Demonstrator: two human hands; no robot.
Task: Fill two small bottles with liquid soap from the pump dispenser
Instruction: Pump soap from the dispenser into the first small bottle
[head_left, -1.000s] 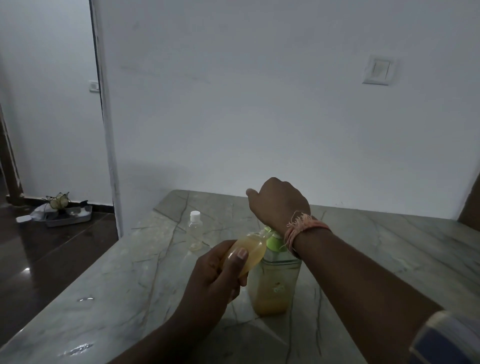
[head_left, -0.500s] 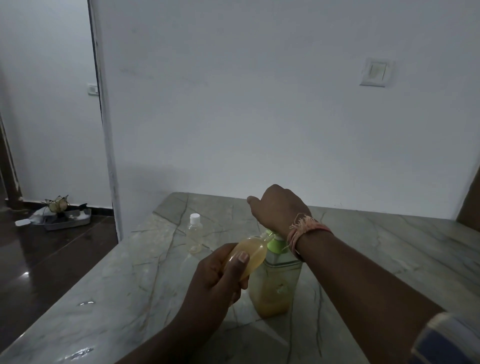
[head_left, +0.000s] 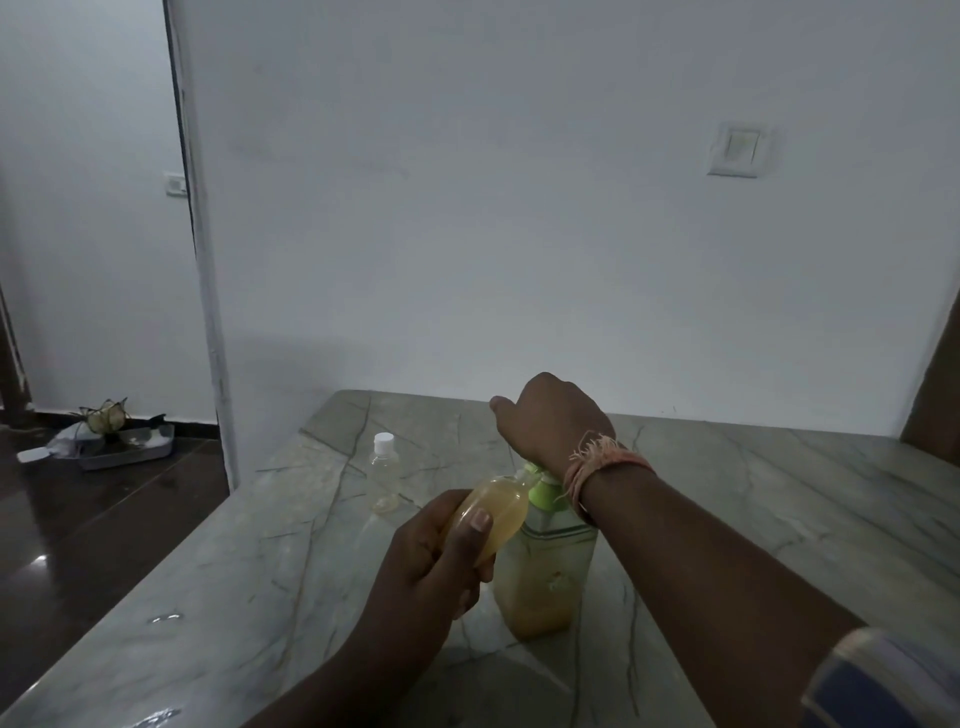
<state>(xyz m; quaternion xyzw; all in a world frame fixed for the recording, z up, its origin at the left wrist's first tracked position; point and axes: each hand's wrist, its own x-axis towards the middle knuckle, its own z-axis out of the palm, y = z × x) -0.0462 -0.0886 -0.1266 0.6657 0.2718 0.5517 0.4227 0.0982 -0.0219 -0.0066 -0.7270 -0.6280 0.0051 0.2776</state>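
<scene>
My left hand (head_left: 431, 561) grips a small bottle (head_left: 496, 512) tilted toward the green nozzle of the pump dispenser (head_left: 545, 577); the bottle looks full of yellow soap. The dispenser stands upright on the marble table (head_left: 260, 597), with yellow soap in its lower part. My right hand (head_left: 550, 421) rests on top of the pump head, its fingers bent down and hidden behind the hand. A second small clear bottle (head_left: 384, 470) with a white cap stands farther back on the left and looks empty.
The table meets a white wall at the back, and its left edge drops to a dark floor. A tray with clutter (head_left: 114, 441) lies on the floor by the doorway. Small wet spots (head_left: 166, 618) mark the table's near left.
My right hand dipped on the pump half a second ago and has come back up a little. The left hand keeps the filled bottle at the nozzle.
</scene>
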